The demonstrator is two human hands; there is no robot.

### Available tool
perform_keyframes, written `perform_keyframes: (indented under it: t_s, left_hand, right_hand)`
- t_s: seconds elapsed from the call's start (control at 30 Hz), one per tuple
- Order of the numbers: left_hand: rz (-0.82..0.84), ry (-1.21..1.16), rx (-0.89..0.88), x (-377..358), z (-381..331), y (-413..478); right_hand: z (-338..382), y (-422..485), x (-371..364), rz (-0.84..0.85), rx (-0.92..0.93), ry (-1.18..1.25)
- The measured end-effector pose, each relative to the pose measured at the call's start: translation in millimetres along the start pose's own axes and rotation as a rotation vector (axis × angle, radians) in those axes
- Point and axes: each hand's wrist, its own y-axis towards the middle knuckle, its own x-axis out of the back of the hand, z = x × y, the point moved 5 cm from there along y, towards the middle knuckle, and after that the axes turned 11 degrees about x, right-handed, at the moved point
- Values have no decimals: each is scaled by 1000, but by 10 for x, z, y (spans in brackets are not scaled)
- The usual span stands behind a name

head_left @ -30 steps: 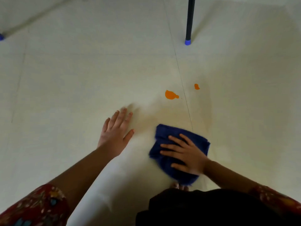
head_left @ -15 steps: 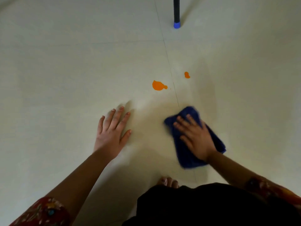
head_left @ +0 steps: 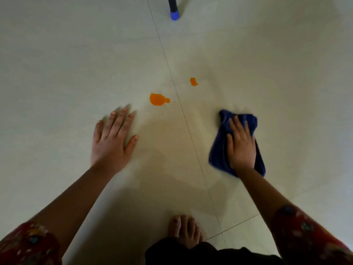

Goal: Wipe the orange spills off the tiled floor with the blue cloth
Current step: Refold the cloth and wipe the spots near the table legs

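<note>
Blue terry cloth (head_left: pixel 218 150): lies flat on the pale tiled floor (head_left: pixel 76 54), at 3 o'clock of the long grout line (head_left: pixel 183 115) and clear of it. Long axis runs roughly 12–6 o'clock; the far end is bunched and narrower, the near end wider. Edges are blurred.

Right grip (head_left: pixel 241 146), a bare hand: laid palm-down on the cloth, fingers straight and close together, pointed at about 12 o'clock along the cloth's long axis. Nothing is clamped; the cloth is pressed, not pinched.

Left grip (head_left: pixel 109 142), a bare hand: laid flat on the bare floor, fingers spread apart and pointed between 12 and 1 o'clock. Nothing is held.

Larger orange spill (head_left: pixel 157 99): a round blob with a small tail toward 3 o'clock, just at 9 o'clock of the grout line. It is near the left fingertips and untouched by them. The cloth is at its 4 o'clock, well apart.

Smaller orange spill (head_left: pixel 193 81): across the grout line, at 1 o'clock of the larger one. The cloth is at its 5 o'clock, apart.

Also noted: black furniture leg with blue cap (head_left: pixel 174 15) at 12 o'clock; bare foot (head_left: pixel 184 232) at 6 o'clock; red patterned sleeves (head_left: pixel 28 243) on both arms.
</note>
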Motion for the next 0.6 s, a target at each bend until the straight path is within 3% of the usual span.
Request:
perform_keyframes:
  t_s: [0.07,0.17,0.37,0.43,0.53,0.6]
  left_hand:
    - [-8,-15,10,11,5,-19]
    - [-6,-29,1,35,-4,-8]
    - [-12,-34,-17,49,-5,7]
    - [-13,-29,-14,43,-7,25]
    - [-13,-24,-11,44,-19,22]
    - [-7,-31,-9,47,-13,23]
  right_hand:
    - [-93,374,32,-9,-147,-12]
    - [98,994,-15,-7,-198,-22]
    - [552,741,-122,97,197,-68]
    - [254,880,-23,31,101,-27]
    - [-34,1471,86,-61,-221,-13]
    - [156,1849,59,-54,-209,-26]
